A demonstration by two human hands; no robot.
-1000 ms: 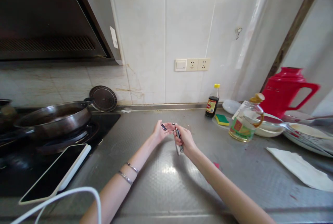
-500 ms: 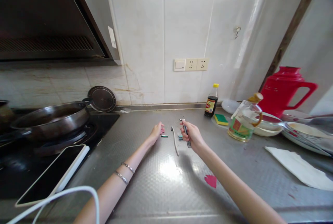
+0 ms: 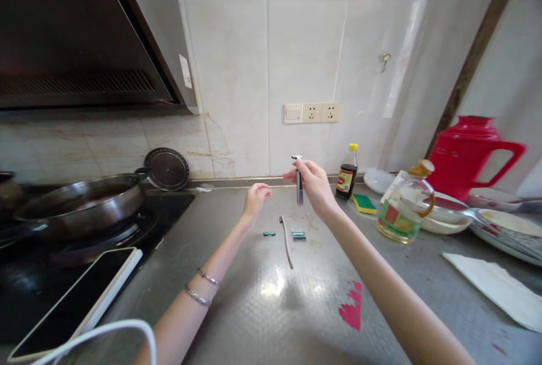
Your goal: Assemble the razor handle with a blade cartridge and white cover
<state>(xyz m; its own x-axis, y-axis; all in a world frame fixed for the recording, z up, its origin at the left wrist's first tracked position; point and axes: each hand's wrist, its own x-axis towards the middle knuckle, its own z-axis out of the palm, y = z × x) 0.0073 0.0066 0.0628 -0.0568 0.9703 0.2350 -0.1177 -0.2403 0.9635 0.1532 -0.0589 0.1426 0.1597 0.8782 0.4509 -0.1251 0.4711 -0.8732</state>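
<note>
My right hand [image 3: 314, 181] holds a razor [image 3: 300, 187] with a dark and silver handle, upright above the counter, its top end just over the fingertips. To its left is my left hand [image 3: 255, 200], raised off the surface with its fingers loosely bent and nothing seen in them. Below the hands, a slim white toothbrush-like stick [image 3: 287, 246] with a small dark head lies on the metal counter [image 3: 237, 320]. On its left rests a small green razor cartridge [image 3: 269, 234]; right of it lie similar green cartridges [image 3: 298, 235], close together.
At left, a pan [image 3: 84, 201] stands on the black stove, with a phone [image 3: 76, 303] and white cable nearer. Along the right are a soy sauce bottle [image 3: 346, 176], sponge [image 3: 364, 204], oil jug [image 3: 400, 215], red thermos [image 3: 470, 156], dishes [image 3: 508, 229] and white paper [image 3: 493, 286].
My right hand has lifted the razor higher and turned it more upright. The left hand has risen from beside the single cartridge. The view has shifted slightly.
</note>
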